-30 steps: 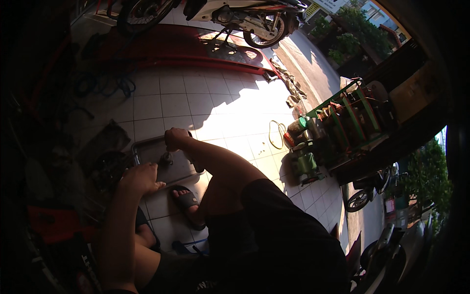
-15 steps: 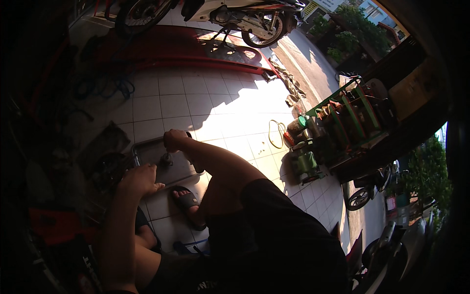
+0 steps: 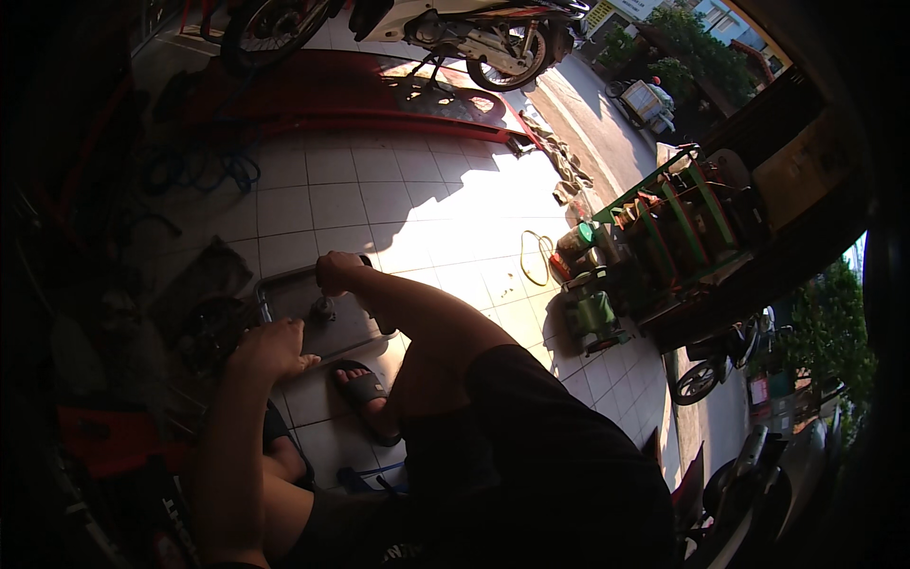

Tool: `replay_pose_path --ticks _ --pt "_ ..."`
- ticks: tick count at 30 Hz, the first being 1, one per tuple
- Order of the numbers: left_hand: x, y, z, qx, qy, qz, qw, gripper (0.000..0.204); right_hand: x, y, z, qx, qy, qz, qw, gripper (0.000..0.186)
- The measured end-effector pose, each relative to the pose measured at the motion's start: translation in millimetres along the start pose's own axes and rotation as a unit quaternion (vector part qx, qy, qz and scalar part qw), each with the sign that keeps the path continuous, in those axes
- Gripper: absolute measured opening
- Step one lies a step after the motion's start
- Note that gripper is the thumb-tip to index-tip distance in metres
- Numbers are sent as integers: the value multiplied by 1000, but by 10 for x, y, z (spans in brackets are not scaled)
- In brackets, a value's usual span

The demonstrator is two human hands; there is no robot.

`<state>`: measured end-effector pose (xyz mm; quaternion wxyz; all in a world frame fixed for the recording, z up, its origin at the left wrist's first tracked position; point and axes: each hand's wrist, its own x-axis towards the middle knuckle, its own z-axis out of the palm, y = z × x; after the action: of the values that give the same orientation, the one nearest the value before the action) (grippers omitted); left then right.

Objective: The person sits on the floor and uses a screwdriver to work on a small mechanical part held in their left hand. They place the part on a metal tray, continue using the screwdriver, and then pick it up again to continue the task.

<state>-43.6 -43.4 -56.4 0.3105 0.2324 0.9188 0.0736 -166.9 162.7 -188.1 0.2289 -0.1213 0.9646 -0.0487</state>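
Note:
My left hand (image 3: pixel 268 349) is beside a dark, shadowed mechanical part (image 3: pixel 210 332), next to the near left corner of a shallow metal tray (image 3: pixel 355 353). Its thumb sticks out to the right and its fingers look stretched; I make out nothing held in it. Across the tray, my right hand (image 3: pixel 336 273) is closed like a fist over the far edge. Whatever is inside that fist is hidden. Between the two hands a small metal part (image 3: pixel 323 308) stands in the tray. My right forearm crosses over the tray's right end.
A sandalled foot (image 3: pixel 360 387) is close to the tray's near edge. Beyond the tiled floor (image 3: pixel 332 204), a motorcycle (image 3: pixel 474 43) stands on a red platform (image 3: pixel 313 119). Blue hose (image 3: pixel 223 171) is coiled at left. To the right are a yellow loop (image 3: pixel 536 261), a green machine (image 3: pixel 594 318) and a green-framed rack (image 3: pixel 678 213).
Both hands stay almost in the same place. On the road at the far upper right, a loaded vehicle with someone in a red helmet has come into view.

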Motion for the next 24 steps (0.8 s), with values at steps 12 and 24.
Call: replay_pose_path --ticks 12,24 --pt "101 -13 63 -26 9 15 1000 70 20 82 -34 -38 -25 -29 999 23" --pt "-141 -75 -61 -28 9 -12 1000 69 -502 315 -852 460 143 -16 876 25"
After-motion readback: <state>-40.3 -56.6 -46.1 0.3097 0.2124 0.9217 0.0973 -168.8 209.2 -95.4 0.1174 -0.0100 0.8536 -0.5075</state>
